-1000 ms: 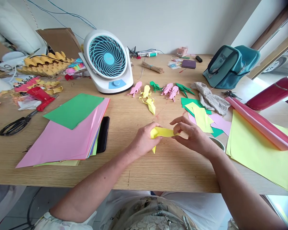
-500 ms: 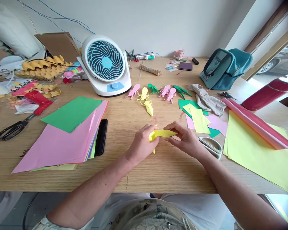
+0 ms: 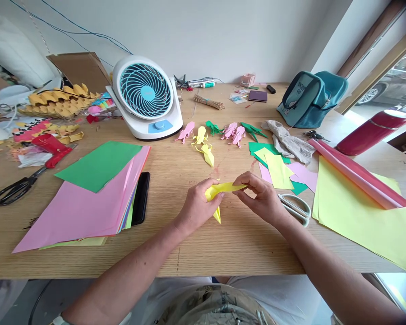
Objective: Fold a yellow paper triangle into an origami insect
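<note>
Head view: left hand (image 3: 196,204) curled in, gripping left part of folded yellow paper (image 3: 227,187). Right hand (image 3: 261,198) pinching its right end, thumb against fingers. Paper over surface (image 3: 237,253), nearer person than yellow paper figure (image 3: 208,155). Pale scissors (image 3: 296,208) just beside right hand.

White-and-blue fan (image 3: 148,93) left of stick bundle (image 3: 209,102); teal bag (image 3: 313,100) near red bottle (image 3: 370,133).
</note>
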